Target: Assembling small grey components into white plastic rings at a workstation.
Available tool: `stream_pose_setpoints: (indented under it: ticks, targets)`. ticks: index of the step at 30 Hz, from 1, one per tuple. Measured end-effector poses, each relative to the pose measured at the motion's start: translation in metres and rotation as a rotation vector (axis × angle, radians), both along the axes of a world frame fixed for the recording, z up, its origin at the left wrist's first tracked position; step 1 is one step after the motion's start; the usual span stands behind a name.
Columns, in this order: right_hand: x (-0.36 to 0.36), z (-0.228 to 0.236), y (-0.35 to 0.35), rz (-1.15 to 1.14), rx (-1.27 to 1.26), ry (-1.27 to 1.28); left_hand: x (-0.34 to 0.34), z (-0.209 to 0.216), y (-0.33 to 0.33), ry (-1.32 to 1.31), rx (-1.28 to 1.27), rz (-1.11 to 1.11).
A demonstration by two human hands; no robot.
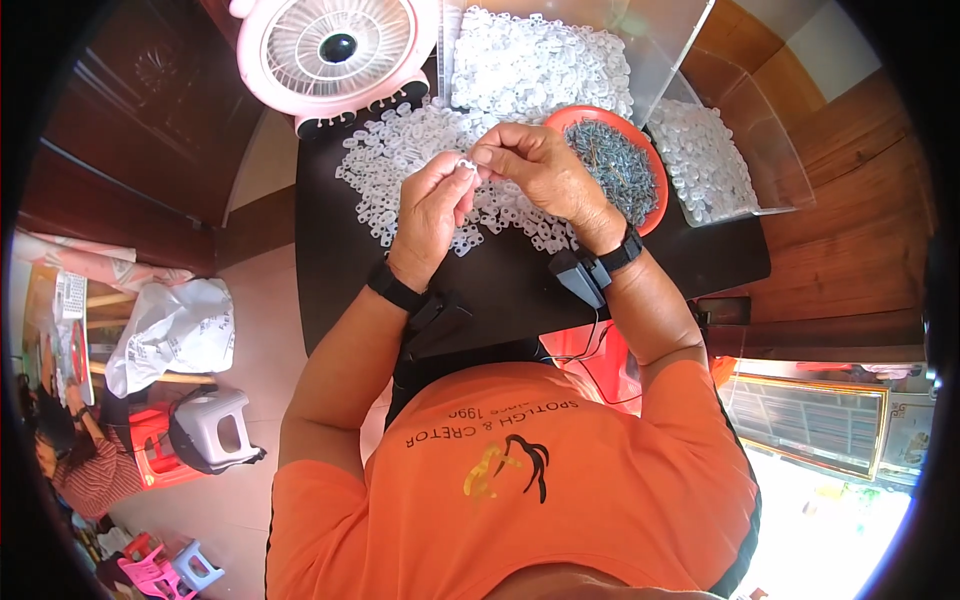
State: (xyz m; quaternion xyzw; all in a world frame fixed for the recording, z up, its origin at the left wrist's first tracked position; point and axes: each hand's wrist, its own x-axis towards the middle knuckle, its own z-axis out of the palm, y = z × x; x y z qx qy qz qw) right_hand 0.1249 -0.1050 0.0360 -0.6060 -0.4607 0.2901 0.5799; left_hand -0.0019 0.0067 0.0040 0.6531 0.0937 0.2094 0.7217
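Observation:
My left hand pinches a small white plastic piece between thumb and fingertips, over the dark table. Close against it, the fingertips of my right hand are pressed together; whatever they hold is too small to make out. Beneath and around both hands spreads a loose heap of similar white plastic pieces. Right behind my right hand sits an orange-red bowl filled with small grey metal screws or nails.
A clear bin of white pieces stands at the back, with another clear bin of them to its right. A pink fan stands back left. The dark table ends near my body. Far left, another person sits by stools.

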Motion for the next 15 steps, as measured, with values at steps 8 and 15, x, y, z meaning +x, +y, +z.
stream_pose_setpoints:
  ticks: [8, 15]
  targets:
    - [0.0005, -0.0025, -0.0031, 0.005, -0.001, -0.05, 0.0004, -0.0023, 0.0007, 0.001, 0.035, -0.013]
    - [-0.0009, -0.0077, -0.0032, -0.067, -0.044, -0.133, 0.0011, -0.0032, -0.0017, 0.02, 0.023, -0.002]
